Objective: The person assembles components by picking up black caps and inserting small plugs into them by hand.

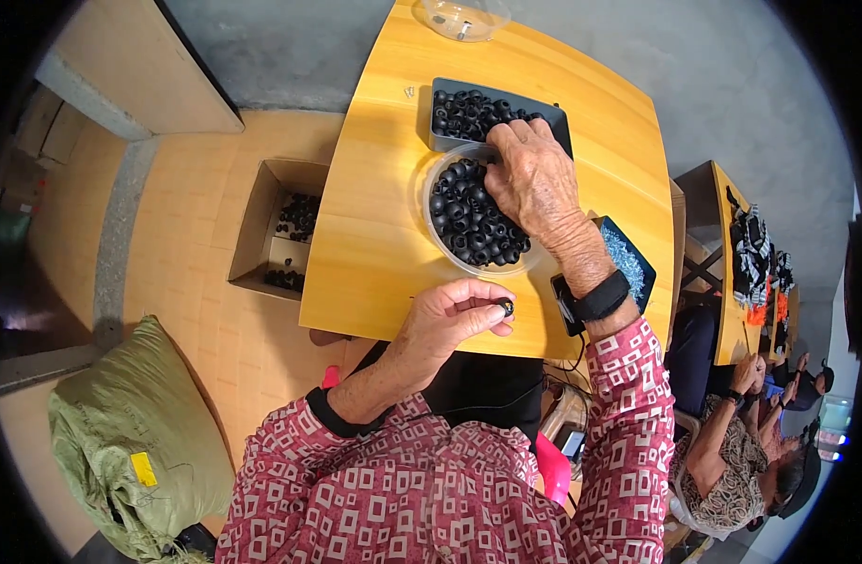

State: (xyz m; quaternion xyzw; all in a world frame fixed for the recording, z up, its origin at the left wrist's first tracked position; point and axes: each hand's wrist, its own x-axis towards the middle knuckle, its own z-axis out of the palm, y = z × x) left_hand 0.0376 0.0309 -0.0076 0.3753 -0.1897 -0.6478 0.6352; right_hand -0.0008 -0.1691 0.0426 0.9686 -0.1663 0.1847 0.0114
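Near the front edge of the yellow table (374, 254), my left hand (440, 324) pinches a small black bead-like piece (508, 307) between thumb and fingers. My right hand (534, 183) reaches over the near side of a grey tray (437, 142) of round black pieces. Its fingers are curled down together; their tips, and anything they hold, are hidden. Under that hand's left side stands a clear round tub (429, 221), filled with black hollow bead-like pieces (468, 216).
A dark tray of pale blue bits (622, 258) and a black phone-like device (566, 305) lie right of the tub. A clear container (464, 21) stands at the far edge. Left are a cardboard box (254, 221) and a green sack (134, 442). Another person (727, 461) works at right.
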